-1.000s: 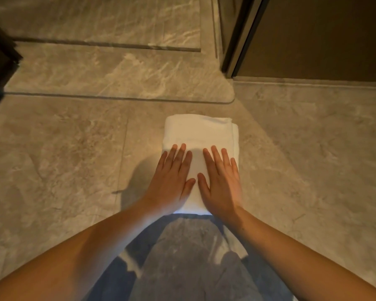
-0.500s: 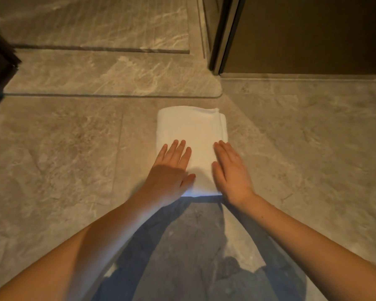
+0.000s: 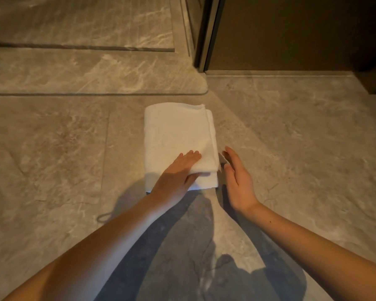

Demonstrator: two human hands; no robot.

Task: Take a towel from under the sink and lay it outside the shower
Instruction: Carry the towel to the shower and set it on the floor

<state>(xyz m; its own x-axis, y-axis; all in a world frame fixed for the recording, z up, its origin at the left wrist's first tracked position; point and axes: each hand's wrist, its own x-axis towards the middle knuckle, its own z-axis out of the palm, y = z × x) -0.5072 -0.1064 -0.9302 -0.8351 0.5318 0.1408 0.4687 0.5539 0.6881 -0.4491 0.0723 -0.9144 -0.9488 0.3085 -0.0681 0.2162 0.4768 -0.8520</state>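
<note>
Both hands work low over the floor (image 3: 52, 159): the left hand (image 3: 176, 178) lies on the near part of the towel (image 3: 178, 135), fingers spread on top and thumb tucked under the upper fold, pinching that layer, probably to open it out. Just beside the towel's right edge, the right hand (image 3: 237, 181) hovers open and empty, palm turned inward, likely ready to take the other side. White and thick, the towel sits folded into a tidy rectangle, layers showing along its right and near edges, just short of the raised stone step (image 3: 96, 72) beyond the hands.
</note>
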